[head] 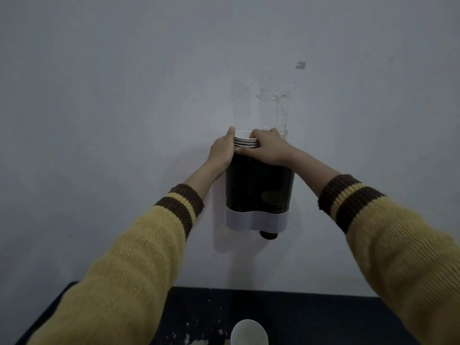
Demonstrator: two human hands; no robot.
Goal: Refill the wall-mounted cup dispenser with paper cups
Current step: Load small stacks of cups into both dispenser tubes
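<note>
A dark, twin-tube cup dispenser [258,190] with a white base band hangs on the pale wall. A stack of several white paper cups [245,141] sticks out of the top of its left tube, only the rims showing. My left hand [221,151] presses against the stack's left side. My right hand [270,146] wraps over the stack's right side and the dispenser's top edge. A dark cup bottom [268,235] pokes out under the right tube. One more white paper cup [249,332] stands upright on the dark table below.
A clear plastic lid or tube [276,105] stands raised above the dispenser's right side against the wall. The dark table [323,319] with white flecks runs along the bottom, under the dispenser. A small grey mark [300,65] is on the wall.
</note>
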